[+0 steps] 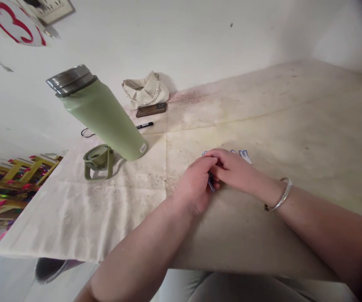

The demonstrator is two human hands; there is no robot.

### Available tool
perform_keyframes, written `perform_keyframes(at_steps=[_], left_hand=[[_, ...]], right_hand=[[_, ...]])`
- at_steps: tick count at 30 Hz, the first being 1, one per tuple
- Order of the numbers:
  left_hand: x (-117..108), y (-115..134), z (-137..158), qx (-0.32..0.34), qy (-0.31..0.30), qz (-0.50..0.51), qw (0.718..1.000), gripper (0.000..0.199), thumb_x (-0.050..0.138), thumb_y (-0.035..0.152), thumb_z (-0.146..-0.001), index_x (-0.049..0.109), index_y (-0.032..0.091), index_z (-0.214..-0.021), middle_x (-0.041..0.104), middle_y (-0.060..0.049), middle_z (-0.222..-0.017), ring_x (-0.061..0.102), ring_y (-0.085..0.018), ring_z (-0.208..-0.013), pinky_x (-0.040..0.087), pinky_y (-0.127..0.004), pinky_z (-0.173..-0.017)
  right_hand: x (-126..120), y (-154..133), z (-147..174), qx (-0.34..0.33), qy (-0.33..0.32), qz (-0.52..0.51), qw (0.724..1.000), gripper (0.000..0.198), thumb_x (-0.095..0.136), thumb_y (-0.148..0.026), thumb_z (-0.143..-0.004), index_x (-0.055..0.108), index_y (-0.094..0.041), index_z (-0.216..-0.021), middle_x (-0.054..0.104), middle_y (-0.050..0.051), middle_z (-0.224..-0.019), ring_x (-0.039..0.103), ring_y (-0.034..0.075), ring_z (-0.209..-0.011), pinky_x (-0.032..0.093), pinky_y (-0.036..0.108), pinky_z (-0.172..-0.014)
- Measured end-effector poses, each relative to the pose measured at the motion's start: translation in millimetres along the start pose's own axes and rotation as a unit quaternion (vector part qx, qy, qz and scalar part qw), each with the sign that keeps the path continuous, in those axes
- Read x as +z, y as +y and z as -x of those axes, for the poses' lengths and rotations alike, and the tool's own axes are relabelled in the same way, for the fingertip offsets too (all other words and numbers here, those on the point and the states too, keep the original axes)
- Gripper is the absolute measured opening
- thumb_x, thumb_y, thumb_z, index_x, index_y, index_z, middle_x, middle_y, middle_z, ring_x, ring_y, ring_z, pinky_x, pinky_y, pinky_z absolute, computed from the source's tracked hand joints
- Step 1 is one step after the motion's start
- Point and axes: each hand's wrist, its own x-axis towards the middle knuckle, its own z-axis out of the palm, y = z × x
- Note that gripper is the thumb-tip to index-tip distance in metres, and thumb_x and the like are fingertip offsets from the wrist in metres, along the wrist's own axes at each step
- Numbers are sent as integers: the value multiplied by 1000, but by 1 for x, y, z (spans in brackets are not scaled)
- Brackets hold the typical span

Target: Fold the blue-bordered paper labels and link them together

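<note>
My left hand and my right hand meet over the cloth-covered table. Both are closed, their fingers curled together. Between the palms a small dark piece with a bluish edge sticks out; most of it is hidden, so its kind does not show. Just behind the hands lie flat white cut-outs with blue outlines, partly covered by my right hand. A bracelet circles my right wrist.
A tall green tumbler without its lid stands at left, its green lid beside it. Behind are a black marker, a phone and a cream handbag near the wall. The table's cloth hangs over the front edge.
</note>
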Motion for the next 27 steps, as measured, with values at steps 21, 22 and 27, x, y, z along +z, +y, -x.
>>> perform_keyframes(at_steps=[21, 22, 27], left_hand=[[2, 3, 2, -10, 6, -11, 1000, 11, 50, 23, -74, 56, 14, -77, 49, -2, -69, 43, -9, -56, 31, -22, -47], [2, 3, 2, -8, 5, -11, 1000, 11, 50, 23, -74, 56, 14, -77, 49, -2, -69, 43, -9, -56, 31, -22, -47], [3, 3, 4, -7, 7, -13, 1000, 11, 50, 23, -74, 57, 14, -76, 51, -2, -70, 45, -9, -56, 31, -22, -46]], right_hand=[[-3, -6, 2, 5, -13, 0, 1000, 21, 44, -20, -78, 58, -19, -94, 63, 1, -71, 60, 14, -64, 41, 24, -57], [-3, -6, 2, 5, -12, 0, 1000, 21, 45, -19, -78, 58, -19, -94, 63, 1, -72, 60, 13, -64, 41, 24, -57], [-2, -5, 3, -1, -23, -23, 999, 18, 44, -20, -78, 57, -20, -92, 63, 0, -71, 60, 12, -60, 40, 23, -54]])
